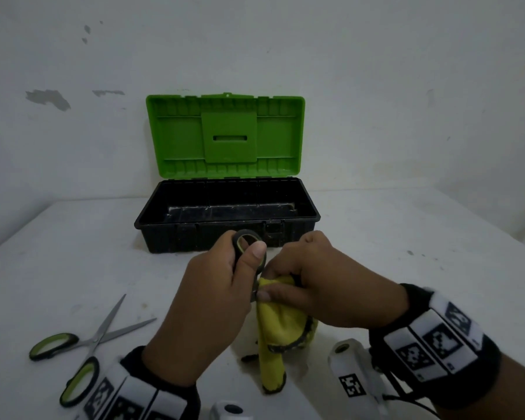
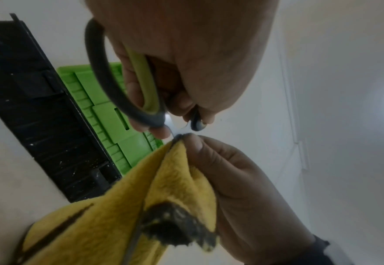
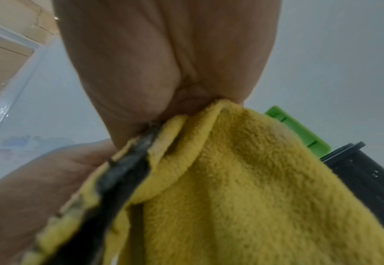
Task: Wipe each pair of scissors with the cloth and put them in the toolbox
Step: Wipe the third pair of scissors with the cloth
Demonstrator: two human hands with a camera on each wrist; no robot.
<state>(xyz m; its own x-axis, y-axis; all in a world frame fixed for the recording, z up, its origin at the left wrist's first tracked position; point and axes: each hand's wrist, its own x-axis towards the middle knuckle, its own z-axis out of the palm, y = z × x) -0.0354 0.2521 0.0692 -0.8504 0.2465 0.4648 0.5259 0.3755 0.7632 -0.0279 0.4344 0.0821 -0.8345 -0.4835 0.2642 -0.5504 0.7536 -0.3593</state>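
Observation:
My left hand (image 1: 249, 253) grips the black-and-green handles of a pair of scissors (image 1: 247, 236), with the thumb over one loop. The blades point down into a yellow cloth (image 1: 281, 328) and are mostly hidden by it. My right hand (image 1: 269, 283) pinches the cloth around the blades just below the handles. In the left wrist view the scissors handle (image 2: 109, 86) sits above the cloth (image 2: 175, 179). A second pair of scissors (image 1: 97, 338) lies with its blades apart on the table at the near left. The toolbox (image 1: 194, 222) stands behind my hands with its green lid up.
The white table (image 1: 406, 237) runs back to a white wall. The toolbox's green lid (image 1: 225, 131) leans back against that wall. Both wrists wear bands with black-and-white markers.

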